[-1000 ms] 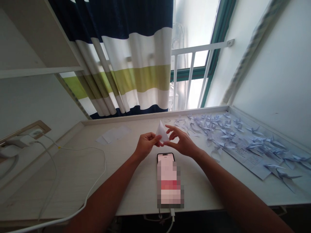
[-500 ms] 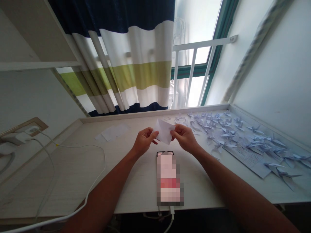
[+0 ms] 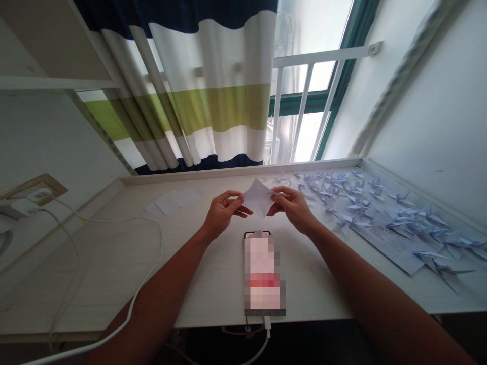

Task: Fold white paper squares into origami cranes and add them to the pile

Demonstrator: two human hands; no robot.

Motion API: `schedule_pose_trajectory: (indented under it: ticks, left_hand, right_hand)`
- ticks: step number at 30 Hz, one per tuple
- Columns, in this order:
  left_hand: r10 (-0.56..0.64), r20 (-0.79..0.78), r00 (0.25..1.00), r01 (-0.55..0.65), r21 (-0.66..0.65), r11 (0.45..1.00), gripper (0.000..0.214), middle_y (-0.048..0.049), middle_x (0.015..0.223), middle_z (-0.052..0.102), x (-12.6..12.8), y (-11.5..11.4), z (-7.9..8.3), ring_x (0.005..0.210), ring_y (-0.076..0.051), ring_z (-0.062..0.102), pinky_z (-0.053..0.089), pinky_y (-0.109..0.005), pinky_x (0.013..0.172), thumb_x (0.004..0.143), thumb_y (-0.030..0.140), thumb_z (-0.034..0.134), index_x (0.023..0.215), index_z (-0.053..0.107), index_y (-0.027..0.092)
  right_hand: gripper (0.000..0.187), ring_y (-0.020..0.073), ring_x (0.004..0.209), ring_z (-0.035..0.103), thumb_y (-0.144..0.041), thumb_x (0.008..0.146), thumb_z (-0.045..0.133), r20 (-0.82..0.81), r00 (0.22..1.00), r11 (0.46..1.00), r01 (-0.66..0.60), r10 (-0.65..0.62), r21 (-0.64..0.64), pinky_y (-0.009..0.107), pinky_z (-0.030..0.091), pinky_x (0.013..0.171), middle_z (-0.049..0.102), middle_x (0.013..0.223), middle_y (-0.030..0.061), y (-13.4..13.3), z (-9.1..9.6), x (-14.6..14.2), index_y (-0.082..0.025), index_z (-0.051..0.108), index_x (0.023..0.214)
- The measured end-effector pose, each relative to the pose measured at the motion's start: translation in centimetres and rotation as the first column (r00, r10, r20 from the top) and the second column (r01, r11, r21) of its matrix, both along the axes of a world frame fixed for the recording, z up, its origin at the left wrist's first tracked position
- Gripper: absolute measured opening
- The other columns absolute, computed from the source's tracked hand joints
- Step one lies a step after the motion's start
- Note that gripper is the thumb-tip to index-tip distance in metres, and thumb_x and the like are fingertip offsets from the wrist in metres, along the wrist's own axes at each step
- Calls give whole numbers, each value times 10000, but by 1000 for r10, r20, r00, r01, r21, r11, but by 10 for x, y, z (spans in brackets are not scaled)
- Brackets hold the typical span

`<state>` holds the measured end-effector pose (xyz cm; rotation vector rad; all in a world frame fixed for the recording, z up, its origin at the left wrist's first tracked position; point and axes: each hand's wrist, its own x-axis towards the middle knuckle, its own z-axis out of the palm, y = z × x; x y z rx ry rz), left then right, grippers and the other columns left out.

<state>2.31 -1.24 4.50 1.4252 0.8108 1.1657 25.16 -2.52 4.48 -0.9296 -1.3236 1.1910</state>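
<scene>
A folded piece of white paper (image 3: 257, 197) is held up between my hands above the table, its shape a wide, pointed diamond. My left hand (image 3: 222, 213) pinches its left corner between thumb and fingers. My right hand (image 3: 292, 209) grips its right corner the same way. Just below the hands, a smartphone (image 3: 263, 274) lies face up on the table, its screen pixelated and a white cable running from its lower end.
Several pale lilac paper cranes (image 3: 342, 203) cover the table's right side, some on a printed sheet (image 3: 384, 243). Loose white paper squares (image 3: 173, 202) lie at the left. A white cable (image 3: 148, 274) curves from a wall socket (image 3: 38, 192). Curtain and window railing stand behind.
The paper has gone from a narrow upright triangle to a wider, flatter diamond, spread between my hands. My hands have moved slightly apart, and the view has tilted a little.
</scene>
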Motion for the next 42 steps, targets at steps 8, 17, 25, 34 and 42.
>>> schedule_pose_trajectory:
  ticks: [8,17,25,34,42]
  left_hand:
    - [61,64,996,-65,63,996,237,-85,936,761,0,-1,-2,853,-212,725,659,-385,731,847,324,687,951,784,134]
    - [79,-19,997,-78,49,996,375,-36,771,774,4,2,-8,698,-173,718,634,-335,692,739,340,856,1040,731,153]
    - [156,-49,987,-152,81,985,332,-79,853,791,5,0,-7,749,-214,728,643,-353,605,752,427,839,914,772,145]
    - [133,-49,990,-123,166,978,242,-124,1084,784,5,0,-8,1058,-261,723,566,-438,975,811,374,804,931,787,164]
    - [159,-191,969,-132,151,980,344,-88,1042,765,5,8,-18,830,-185,681,575,-306,721,864,490,725,1042,789,202]
  right_hand:
    - [364,215,840,716,-485,914,630,-16,998,998,-58,58,7,396,618,782,744,928,99,0,1,2,-152,775,900]
    - [278,187,811,691,-402,736,862,71,997,994,30,-37,105,366,594,764,750,899,45,2,-2,-2,-200,751,893]
    - [228,215,815,712,-425,868,730,395,915,984,18,-87,175,381,603,741,773,897,66,0,-6,-5,-204,776,899]
    - [336,210,756,737,-507,863,728,298,953,990,10,-53,144,370,615,709,781,838,74,-2,-3,-5,-185,795,936]
    - [306,187,682,663,-496,885,698,393,911,979,45,-121,198,334,532,606,773,807,61,2,-5,-2,-210,808,894]
